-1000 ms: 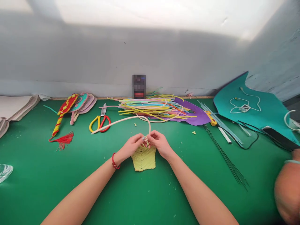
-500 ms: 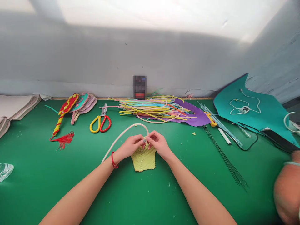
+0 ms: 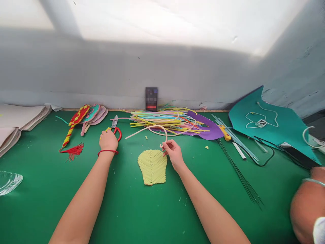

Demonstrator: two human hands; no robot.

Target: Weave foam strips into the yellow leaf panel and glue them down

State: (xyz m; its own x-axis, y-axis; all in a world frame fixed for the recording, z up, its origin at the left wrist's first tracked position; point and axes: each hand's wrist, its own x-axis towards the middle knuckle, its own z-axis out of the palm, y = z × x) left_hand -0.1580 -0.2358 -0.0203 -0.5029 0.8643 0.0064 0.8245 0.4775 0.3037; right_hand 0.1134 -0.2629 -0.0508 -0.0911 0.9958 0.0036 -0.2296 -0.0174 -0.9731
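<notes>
A yellow woven leaf-shaped piece [image 3: 152,166] lies flat on the green table [image 3: 142,210]. My right hand [image 3: 172,152] is at its upper right edge, fingers pinched on a cream cord [image 3: 149,129] that loops up and away to the left. My left hand [image 3: 108,140], with a red bracelet at the wrist, has reached to the scissors [image 3: 116,127] with yellow and red handles and covers the handles; its fingers are curled over them.
A pile of coloured cords [image 3: 167,120] and a purple sheet [image 3: 207,128] lie by the wall. Woven pieces with a red tassel [image 3: 76,123] sit at the left, a teal sheet [image 3: 273,123] and thin green wires [image 3: 241,173] at the right. Another person's arm [image 3: 306,203] shows at the lower right.
My left hand let go of the cord and moved left and up to the scissors. The right hand keeps the cord. The yellow piece now lies uncovered.
</notes>
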